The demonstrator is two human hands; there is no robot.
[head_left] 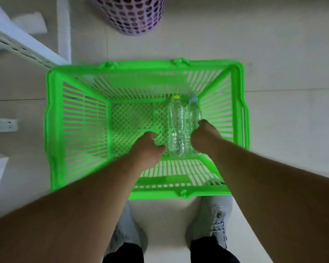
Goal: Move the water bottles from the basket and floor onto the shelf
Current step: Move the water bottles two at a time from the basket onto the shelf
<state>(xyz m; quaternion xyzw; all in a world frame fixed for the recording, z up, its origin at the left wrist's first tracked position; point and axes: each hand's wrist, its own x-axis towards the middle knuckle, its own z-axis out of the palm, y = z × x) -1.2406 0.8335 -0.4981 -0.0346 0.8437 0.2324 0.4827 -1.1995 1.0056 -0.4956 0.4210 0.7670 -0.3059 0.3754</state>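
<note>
Our right hand grips the blue-capped clear plastic bottle; our left hand, loosely curled, reaches the yellow-capped clear plastic bottle at its three o'clock. Both look light, crushable and slick, so we would grip mid-body.

A purple basket with holes seen at the top, grey shoes below, pale tiled floor underneath

Two clear water bottles, one yellow-capped and one blue-capped, lie touching side by side in the green basket, caps pointing away.
</note>
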